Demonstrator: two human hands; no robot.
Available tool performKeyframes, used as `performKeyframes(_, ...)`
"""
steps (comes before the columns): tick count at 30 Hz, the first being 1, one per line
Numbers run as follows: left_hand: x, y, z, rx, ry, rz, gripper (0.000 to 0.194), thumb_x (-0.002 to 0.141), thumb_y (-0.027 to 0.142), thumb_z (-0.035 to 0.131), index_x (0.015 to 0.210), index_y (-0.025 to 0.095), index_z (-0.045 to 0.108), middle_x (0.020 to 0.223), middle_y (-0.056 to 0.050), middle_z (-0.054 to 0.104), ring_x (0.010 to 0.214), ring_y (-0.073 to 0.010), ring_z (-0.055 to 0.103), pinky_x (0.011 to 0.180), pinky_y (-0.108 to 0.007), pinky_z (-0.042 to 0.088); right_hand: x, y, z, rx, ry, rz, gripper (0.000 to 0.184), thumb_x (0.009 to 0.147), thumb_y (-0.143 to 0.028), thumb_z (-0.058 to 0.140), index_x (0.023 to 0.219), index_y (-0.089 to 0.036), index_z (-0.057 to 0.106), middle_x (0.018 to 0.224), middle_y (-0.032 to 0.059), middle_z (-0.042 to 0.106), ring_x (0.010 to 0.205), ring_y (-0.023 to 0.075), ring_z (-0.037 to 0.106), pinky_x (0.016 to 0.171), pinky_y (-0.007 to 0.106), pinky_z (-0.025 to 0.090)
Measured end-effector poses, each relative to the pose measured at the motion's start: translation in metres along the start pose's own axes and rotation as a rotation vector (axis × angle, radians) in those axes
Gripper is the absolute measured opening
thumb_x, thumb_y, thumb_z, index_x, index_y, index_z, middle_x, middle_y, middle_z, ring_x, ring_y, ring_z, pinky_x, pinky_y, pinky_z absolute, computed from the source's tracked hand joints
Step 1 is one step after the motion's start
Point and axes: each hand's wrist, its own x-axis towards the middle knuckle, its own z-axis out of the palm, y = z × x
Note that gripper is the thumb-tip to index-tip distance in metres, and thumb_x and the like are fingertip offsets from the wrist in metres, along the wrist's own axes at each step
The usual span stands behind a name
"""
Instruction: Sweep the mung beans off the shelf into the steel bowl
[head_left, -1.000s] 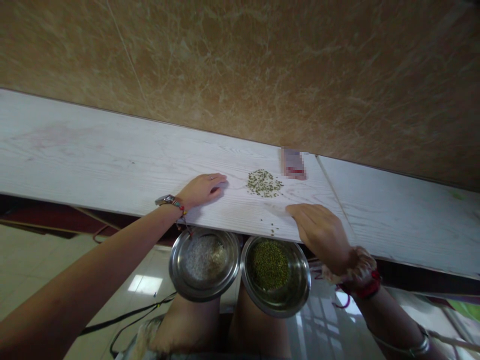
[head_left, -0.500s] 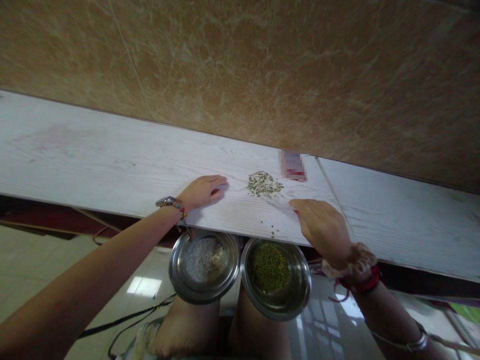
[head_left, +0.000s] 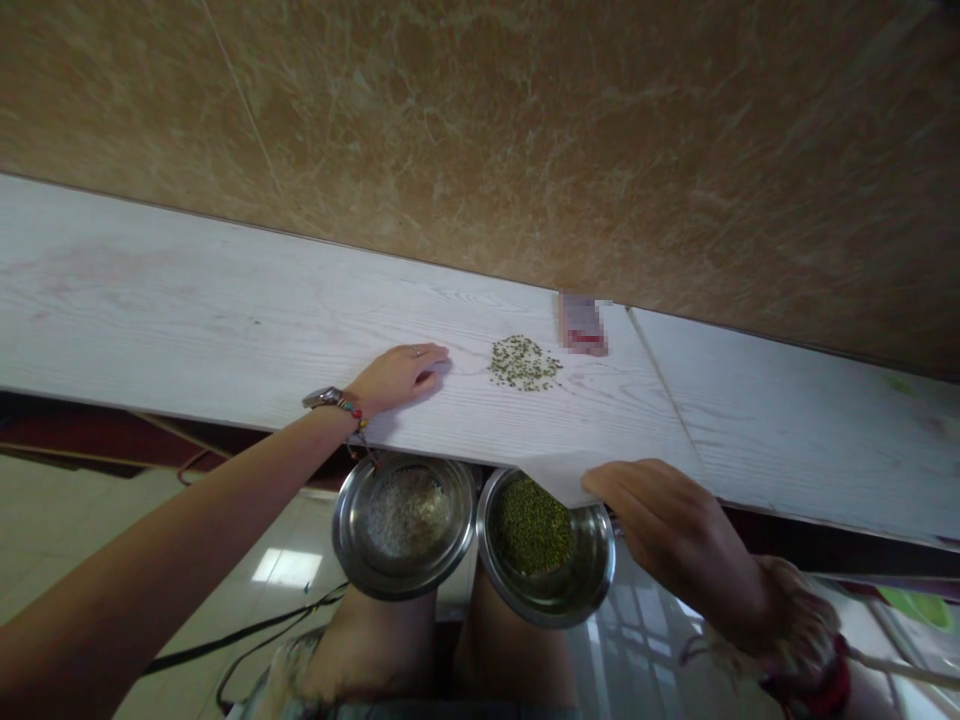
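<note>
Sheet (head_left: 559,475) gripped in right hand (head_left: 664,510), bean bowl (head_left: 589,575) partly hidden; left hand (head_left: 396,380) outstretched.

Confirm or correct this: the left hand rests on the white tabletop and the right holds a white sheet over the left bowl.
Wrong bowl: the head view shows the right hand holding the white sheet over the right bowl, with green grains. The rest stands.

Right hand (head_left: 667,510) drawn back, white sheet (head_left: 561,474) now partly over bean bowl (head_left: 592,562)
</note>
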Motion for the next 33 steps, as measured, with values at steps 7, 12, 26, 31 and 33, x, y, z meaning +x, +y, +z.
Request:
performKeyframes(7,0.000,-0.001,0.002,0.003,0.002,0.007,0.037,0.089,0.028,0.038,0.118,0.015,0.056,0.128,-0.010,0.061,0.120,-0.0221,0.055,0.102,-0.039,0.043,-0.007,0.006,-0.013,-0.090,0.045,0.058,0.021,0.089,-0.006,0.042,0.093,-0.017,0.060,0.078,0.0051,0.069,0.070,0.0157,0.062,0.065,0.028,0.050)
performKeyframes(12,0.001,0.000,0.001,0.015,-0.028,-0.016,0.039,0.089,0.027,0.039,0.121,0.014,0.055,0.130,-0.011,0.060,0.123,-0.0218,0.053,0.104,-0.038,0.041,0.007,0.053,0.014,-0.333,0.167,0.093,0.020,0.089,-0.009,0.045,0.098,-0.016,0.062,0.083,0.0068,0.072,0.073,0.0191,0.065,0.066,0.032,0.048)
performKeyframes(26,-0.001,0.005,-0.006,0.109,-0.147,-0.118,0.048,0.092,0.031,0.033,0.138,0.019,0.041,0.150,-0.010,0.038,0.137,-0.0261,0.034,0.109,-0.048,0.029,0.079,0.141,0.096,-0.205,0.176,0.081,0.033,0.085,-0.003,0.041,0.100,-0.017,0.066,0.094,0.0095,0.073,0.089,0.0205,0.065,0.079,0.034,0.048)
performKeyframes(31,0.000,0.008,-0.010,0.089,-0.171,-0.133,0.049,0.092,0.031,0.033,0.138,0.015,0.041,0.148,-0.014,0.040,0.136,-0.0279,0.036,0.108,-0.051,0.030,0.091,0.145,0.116,-0.153,0.139,0.001,0.033,0.085,-0.002,0.040,0.099,-0.016,0.067,0.096,0.0106,0.072,0.089,0.0198,0.065,0.080,0.034,0.048)
performKeyframes(33,0.000,0.008,-0.010,0.085,-0.165,-0.137,0.049,0.092,0.031,0.034,0.138,0.015,0.041,0.148,-0.014,0.040,0.136,-0.0276,0.036,0.108,-0.050,0.031,0.094,0.147,0.122,-0.132,0.138,-0.023,0.034,0.084,-0.001,0.039,0.097,-0.016,0.067,0.097,0.0115,0.072,0.091,0.0201,0.065,0.081,0.035,0.048)
